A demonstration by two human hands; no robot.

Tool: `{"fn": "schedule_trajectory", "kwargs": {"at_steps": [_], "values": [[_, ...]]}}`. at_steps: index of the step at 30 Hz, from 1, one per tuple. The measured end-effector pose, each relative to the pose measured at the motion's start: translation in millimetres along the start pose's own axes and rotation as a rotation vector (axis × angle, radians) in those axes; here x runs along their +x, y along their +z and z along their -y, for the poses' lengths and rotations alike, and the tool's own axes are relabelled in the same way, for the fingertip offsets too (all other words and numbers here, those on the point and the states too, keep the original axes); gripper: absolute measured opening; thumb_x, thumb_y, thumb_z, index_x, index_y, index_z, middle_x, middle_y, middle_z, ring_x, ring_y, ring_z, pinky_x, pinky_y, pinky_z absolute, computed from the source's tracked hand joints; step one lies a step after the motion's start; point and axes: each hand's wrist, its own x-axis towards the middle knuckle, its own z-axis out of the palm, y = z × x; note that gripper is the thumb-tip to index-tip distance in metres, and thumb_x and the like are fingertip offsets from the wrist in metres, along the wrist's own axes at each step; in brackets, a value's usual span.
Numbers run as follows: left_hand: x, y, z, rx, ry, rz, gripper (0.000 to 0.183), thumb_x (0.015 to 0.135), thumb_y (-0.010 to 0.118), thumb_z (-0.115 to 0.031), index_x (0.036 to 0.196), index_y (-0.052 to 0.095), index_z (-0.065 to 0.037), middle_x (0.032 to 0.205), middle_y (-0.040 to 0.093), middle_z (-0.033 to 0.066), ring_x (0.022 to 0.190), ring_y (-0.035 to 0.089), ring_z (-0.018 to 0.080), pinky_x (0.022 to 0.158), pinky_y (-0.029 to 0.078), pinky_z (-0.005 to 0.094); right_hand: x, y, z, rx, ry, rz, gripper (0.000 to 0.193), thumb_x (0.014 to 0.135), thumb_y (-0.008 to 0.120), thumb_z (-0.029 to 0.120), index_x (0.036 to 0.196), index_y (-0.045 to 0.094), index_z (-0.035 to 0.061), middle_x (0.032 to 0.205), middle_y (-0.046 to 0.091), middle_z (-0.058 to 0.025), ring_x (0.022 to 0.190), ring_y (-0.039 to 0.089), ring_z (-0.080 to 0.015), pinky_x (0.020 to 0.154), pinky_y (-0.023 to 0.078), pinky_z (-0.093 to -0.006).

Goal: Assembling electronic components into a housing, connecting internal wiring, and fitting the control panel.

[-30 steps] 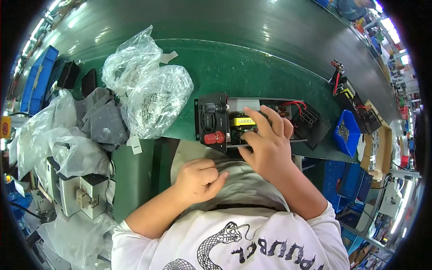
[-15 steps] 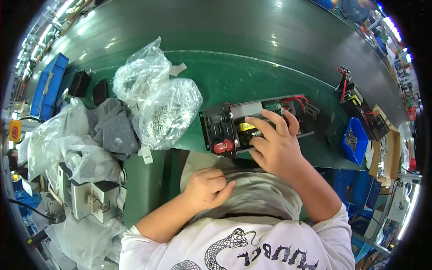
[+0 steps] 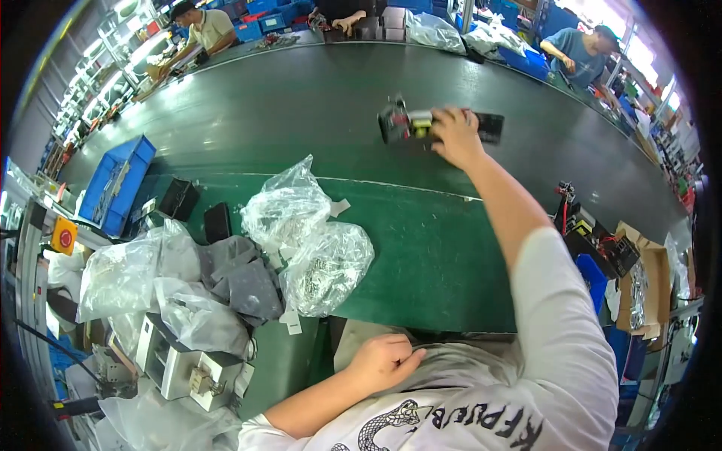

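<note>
1. Unit position: the unit [image 3: 421, 126] is over the dark belt [image 3: 293, 113], beyond the far edge of the green bench [image 3: 429, 255]. Motion blur softens its outline, so contact with the belt surface cannot be confirmed.
2. Unit orientation: the long axis runs left to right, roughly along the belt and across the person's line of reach. The end panel [image 3: 391, 125] points left; the black plate [image 3: 490, 126] forms the right end. The yellow part [image 3: 421, 122] shows through the open top, just left of the fingers.
3. Right hand: the right hand [image 3: 456, 137] is placed from above on the right half of the unit — fingers bent over the far side, thumb toward the near side — and has hold of it. The arm is extended forward.
4. Left hand: the left hand [image 3: 383, 362] is at the lap, below the bench edge. Its fingers are curled into a loose fist, thumb laid alongside; no object is visible in it.
5. Surroundings: two clear bags [image 3: 327, 270] are on the bench, left of centre. A second unit [image 3: 590, 234] is at the right, near a blue bin [image 3: 592, 279].
6. Change from the earlier frame: the unit has left the near bench edge for the belt — panel end left in both views, long axis now nearly level. The left hand remains curled.
</note>
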Motion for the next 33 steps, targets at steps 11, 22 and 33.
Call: {"fn": "schedule_trajectory", "kwargs": {"at_steps": [11, 22, 33], "values": [[-4.3, -11.0, 10.6, 0.040, -0.142, -0.036, 0.036, 0.087, 0.074, -0.001, 0.060, 0.051, 0.000, 0.063, 0.057, 0.0117, 0.053, 0.054, 0.0256, 0.050, 0.039, 0.0353, -82.5, -130.8, 78.7, 0.089, -0.227, 0.326, 0.029, 0.080, 0.071, 0.018, 0.108, 0.071, 0.0138, 0.122, 0.068, -0.0049, 0.115, 0.063, -0.0287, 0.093, 0.051, -0.0447], [-3.6, 16.4, 15.1, 0.085, -0.143, 0.043, 0.038, 0.088, 0.075, -0.008, 0.059, 0.052, 0.000, 0.064, 0.058, 0.0134, 0.056, 0.057, 0.0308, 0.051, 0.042, 0.0382, -299.7, -238.0, -149.0, -0.356, 0.445, 0.770, 0.034, 0.079, 0.080, 0.038, 0.081, 0.070, 0.0055, 0.088, 0.070, -0.0140, 0.090, 0.071, -0.0341, 0.077, 0.056, -0.0467], [-15.0, 27.4, 12.7, 0.283, -0.097, -0.086, 0.036, 0.086, 0.076, -0.010, 0.060, 0.053, 0.000, 0.063, 0.054, 0.0140, 0.058, 0.055, 0.0336, 0.052, 0.043, 0.0410, -319.2, -216.0, -188.5, -0.493, 0.151, 0.776, 0.033, 0.078, 0.079, 0.041, 0.086, 0.075, 0.0092, 0.087, 0.074, -0.0089, 0.087, 0.073, -0.0296, 0.075, 0.056, -0.0437]]}}
